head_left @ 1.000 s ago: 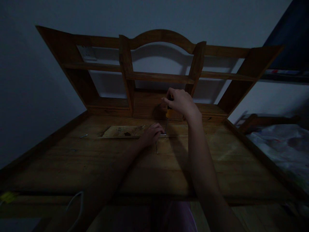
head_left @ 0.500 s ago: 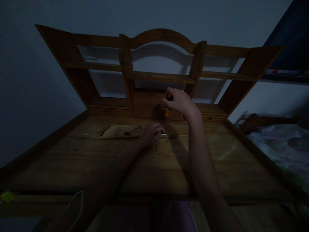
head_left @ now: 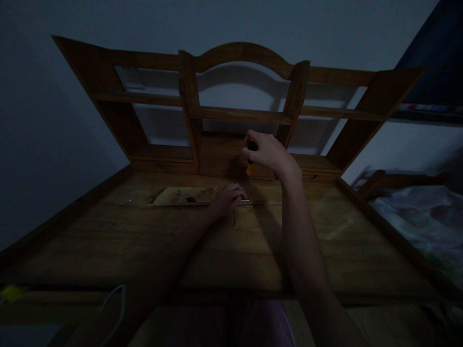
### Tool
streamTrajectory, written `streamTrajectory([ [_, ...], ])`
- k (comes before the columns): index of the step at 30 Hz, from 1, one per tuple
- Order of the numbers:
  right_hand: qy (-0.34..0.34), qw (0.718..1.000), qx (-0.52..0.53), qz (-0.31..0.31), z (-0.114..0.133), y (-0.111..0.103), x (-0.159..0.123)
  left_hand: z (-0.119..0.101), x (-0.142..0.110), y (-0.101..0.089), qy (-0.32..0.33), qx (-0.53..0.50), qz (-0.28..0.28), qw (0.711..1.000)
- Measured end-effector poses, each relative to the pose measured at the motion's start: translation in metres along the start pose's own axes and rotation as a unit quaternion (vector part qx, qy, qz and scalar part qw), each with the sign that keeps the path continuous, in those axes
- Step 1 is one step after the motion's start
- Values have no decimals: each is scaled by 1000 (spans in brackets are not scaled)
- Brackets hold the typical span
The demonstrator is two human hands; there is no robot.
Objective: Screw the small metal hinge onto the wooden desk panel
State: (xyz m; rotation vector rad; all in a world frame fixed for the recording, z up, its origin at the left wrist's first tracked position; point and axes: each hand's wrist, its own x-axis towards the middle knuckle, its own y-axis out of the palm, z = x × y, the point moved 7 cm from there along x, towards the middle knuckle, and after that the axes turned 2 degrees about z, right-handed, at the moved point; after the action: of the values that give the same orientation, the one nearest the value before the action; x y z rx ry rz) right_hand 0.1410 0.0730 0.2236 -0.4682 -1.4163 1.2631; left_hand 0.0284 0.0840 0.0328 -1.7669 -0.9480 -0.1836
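My right hand [head_left: 266,152] is closed around the black and yellow handle of a screwdriver [head_left: 250,168], which stands nearly upright. Its tip meets a small metal hinge-like piece [head_left: 245,200] at the front edge of a narrow wooden board [head_left: 197,195]. The board lies flat on the desk and has a dark knot and a rough left end. My left hand [head_left: 230,197] presses its fingers together at the left side of the metal piece; what they pinch is mostly hidden. Below it, a thin dark outline [head_left: 235,220] shows on the desktop.
A small metal item [head_left: 125,202] lies on the desktop [head_left: 144,246] at left. A wooden shelf unit [head_left: 238,114] rises along the back. At right is a bed with a plastic-like cover [head_left: 415,217]. A white cord [head_left: 122,308] and something yellow [head_left: 11,293] are at lower left.
My right fingers have shifted slightly around the screwdriver handle, which has tilted a little. My left hand and the board have stayed in place.
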Motion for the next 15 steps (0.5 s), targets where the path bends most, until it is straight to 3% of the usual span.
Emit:
streamTrajectory([
  [8,-24,999,16,-19,2,-4,0,2,0,1,-4,9,1,1000],
  [15,2,1000,21,-1,1,-1,0,0,0,0,1,6,-2,1000],
])
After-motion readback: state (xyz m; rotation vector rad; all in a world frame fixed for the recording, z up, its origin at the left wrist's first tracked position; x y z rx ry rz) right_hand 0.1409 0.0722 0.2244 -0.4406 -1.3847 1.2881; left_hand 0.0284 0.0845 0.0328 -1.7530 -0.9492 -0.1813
